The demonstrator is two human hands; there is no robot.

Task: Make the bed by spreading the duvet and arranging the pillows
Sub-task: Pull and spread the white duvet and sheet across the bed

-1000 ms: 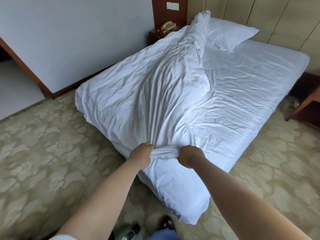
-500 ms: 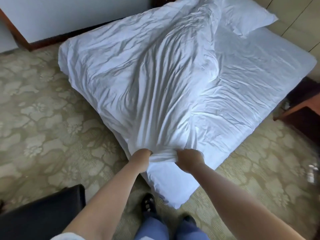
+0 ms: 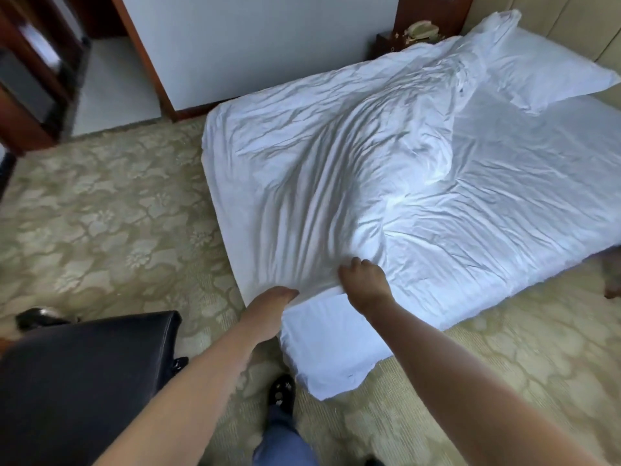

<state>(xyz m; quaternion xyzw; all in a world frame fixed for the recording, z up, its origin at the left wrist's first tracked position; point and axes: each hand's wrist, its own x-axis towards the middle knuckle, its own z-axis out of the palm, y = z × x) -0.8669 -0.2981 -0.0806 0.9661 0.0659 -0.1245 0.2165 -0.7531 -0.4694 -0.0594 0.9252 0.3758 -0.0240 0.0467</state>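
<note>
A white wrinkled duvet (image 3: pixel 336 156) lies bunched along the left half of the bed (image 3: pixel 537 210), from the foot corner up to the headboard. My left hand (image 3: pixel 272 301) grips the duvet's bottom edge at the near corner of the bed. My right hand (image 3: pixel 364 280) grips the same edge a little to the right, its fingers curled into the fabric. The right half of the bed shows the bare white sheet. One white pillow (image 3: pixel 541 72) rests at the head on the right side.
A black chair (image 3: pixel 77 381) stands close at my lower left. Patterned beige carpet (image 3: pixel 100 223) surrounds the bed. A wooden nightstand with a telephone (image 3: pixel 420 30) sits at the head. A doorway (image 3: pixel 111 79) opens at the back left. My shoe (image 3: pixel 281 391) is beside the hanging sheet corner.
The view has swung left and back up. My hands have spread slightly apart along the duvet edge, and the duvet lies flatter and wider across the left side of the bed.
</note>
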